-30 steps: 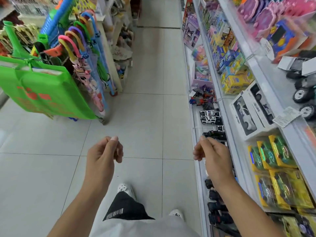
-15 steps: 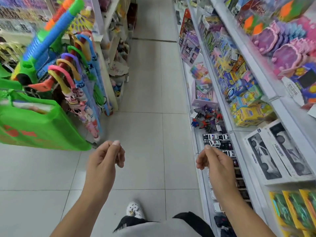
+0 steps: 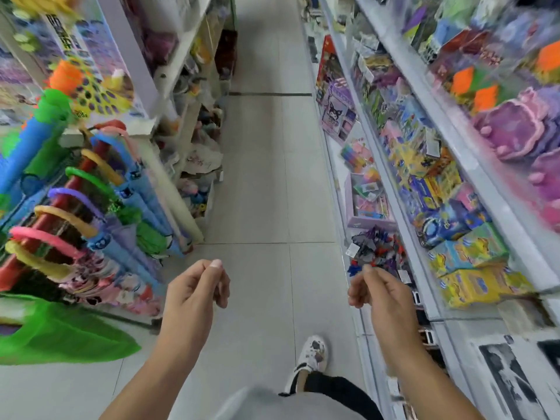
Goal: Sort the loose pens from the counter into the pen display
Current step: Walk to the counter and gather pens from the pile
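Observation:
No pens, counter or pen display show in the head view. My left hand is held out in front of me over the tiled aisle floor, fingers loosely curled, thumb resting on the index finger, holding nothing. My right hand is held out the same way, close to the front edge of the toy shelves on the right, and is also empty.
A rack of children's umbrellas and a green bag crowd the left side. A white shelf unit stands behind them. Boxed toys fill the right shelves. The aisle runs straight ahead between them. My white shoe steps forward.
The view has advanced along the aisle; the umbrella rack and green bag have slid nearer and to the left. Both hands keep the same loosely curled pose.

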